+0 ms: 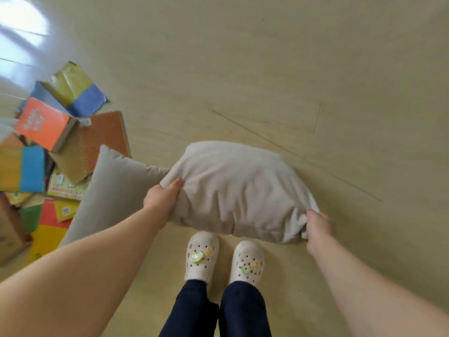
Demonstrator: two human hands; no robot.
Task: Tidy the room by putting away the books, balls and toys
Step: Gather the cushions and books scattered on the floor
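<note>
Judging from the floor [291,69], the tidying looks barely begun where the books [29,166] are concerned. They lie in a loose heap at the left of the view, overlapping at all angles, none stacked, and no shelf or box is in sight. No balls or toys show, so that part of the job cannot be judged.

What the person handles at this moment is a beige cushion [238,193], held just in front of the white clogs [201,256]. The left hand [163,198] grips its left corner, fingers curled under and thumb on top. The right hand [317,227] pinches a bunch of fabric at its right corner. The cushion is soft and creased and sags between the two grips.

A second, grey cushion [114,190] lies beside it, its far edge lapping over the heap.

The books are mostly thin and brightly coloured. An orange paperback [45,124] is propped at a tilt on a brown notebook [107,135], and a yellow-and-blue book [77,91] lies beyond it with its cover buckled. Several are half buried, so lifting them singly from the top seems the likely course.
</note>
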